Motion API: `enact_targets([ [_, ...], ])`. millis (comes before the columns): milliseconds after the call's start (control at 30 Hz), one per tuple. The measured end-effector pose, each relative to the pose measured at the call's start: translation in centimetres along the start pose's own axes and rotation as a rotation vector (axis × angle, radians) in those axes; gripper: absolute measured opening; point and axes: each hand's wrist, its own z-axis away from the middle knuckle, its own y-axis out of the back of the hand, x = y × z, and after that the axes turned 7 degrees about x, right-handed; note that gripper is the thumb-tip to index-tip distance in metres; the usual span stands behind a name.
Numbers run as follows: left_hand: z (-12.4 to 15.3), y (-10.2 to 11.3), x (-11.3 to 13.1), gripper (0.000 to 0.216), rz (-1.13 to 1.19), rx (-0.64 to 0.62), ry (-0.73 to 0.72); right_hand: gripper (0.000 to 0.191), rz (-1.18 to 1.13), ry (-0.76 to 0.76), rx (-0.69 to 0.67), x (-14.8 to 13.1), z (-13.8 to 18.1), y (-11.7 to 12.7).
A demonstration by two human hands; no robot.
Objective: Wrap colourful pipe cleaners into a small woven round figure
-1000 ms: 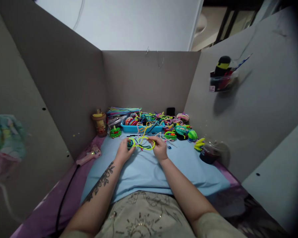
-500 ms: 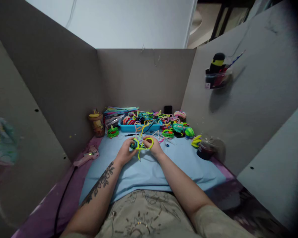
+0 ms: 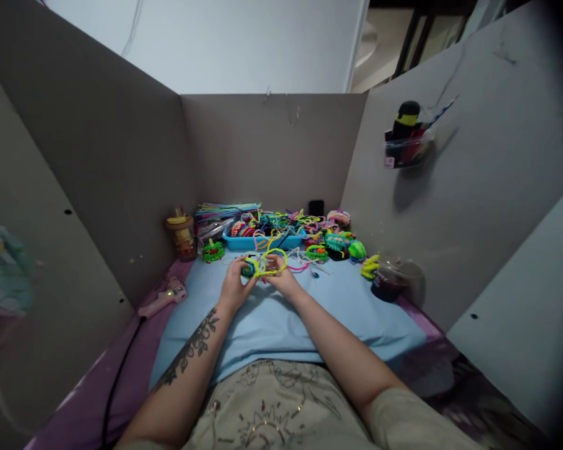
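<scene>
My left hand is closed around a small blue-green pipe cleaner piece, its fingers wrapped on the left side. Out of that piece comes a bright yellow pipe cleaner, bent into a wide loop toward the right. My right hand is closed at the loop's lower part, fingertips close to the left hand. Exactly how its fingers grip the yellow strand is partly hidden. Both hands are above the light blue cloth.
Behind the hands, a blue tray holds tangled pipe cleaners. A green frog-like figure stands left of it; several colourful pieces lie right. A pink glue gun lies left, a dark cup stands right. Grey panels surround the table.
The yellow strand's loop has turned more upright and wider, and its end no longer hangs down below the hands. My right hand has shifted slightly left and lower.
</scene>
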Motion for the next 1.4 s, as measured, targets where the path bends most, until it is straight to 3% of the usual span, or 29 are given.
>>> enact_targets([
  [133, -0.1, 0.3, 0.0, 0.033, -0.021, 0.122, 0.051, 0.056, -0.025, -0.068, -0.104, 0.1, 0.8, -1.1],
  [267, -0.2, 0.2, 0.4, 0.034, 0.009, 0.156, 0.104, 0.045, 0.036, -0.123, -0.202, 0.3, 1.4, -2.1],
  [367, -0.2, -0.2, 0.8, 0.037, 0.061, 0.153, 0.170, 0.035, 0.102, -0.110, -0.185, 0.3, 1.6, -2.6],
  [567, -0.3, -0.7, 0.8, 0.043, 0.172, 0.174, 0.371, 0.027, 0.298, 0.109, 0.062, -0.5, 1.9, -2.5],
  [667, -0.4, -0.8, 0.4, 0.044, 0.223, 0.182, 0.471, 0.021, 0.387, 0.248, 0.124, -0.9, 2.1, -2.2],
  [867, -0.7, -0.9, 0.3, 0.042, 0.275, 0.160, 0.576, 0.014, 0.459, 0.425, 0.110, -1.3, 2.0, -1.7],
  [1067, -0.7, -1.2, 0.6, 0.041, 0.282, 0.149, 0.613, 0.009, 0.483, 0.477, 0.083, -1.7, 2.1, -1.5],
  [1200, -0.9, -0.9, -0.4, 0.044, 0.223, 0.229, 0.648, 0.011, 0.444, 0.489, 0.072, -2.4, 2.5, -1.6],
  [1400, -0.9, 0.4, -2.4, 0.045, 0.101, 0.396, 0.746, 0.010, 0.320, 0.526, -0.054, -5.0, 4.6, -1.3],
])
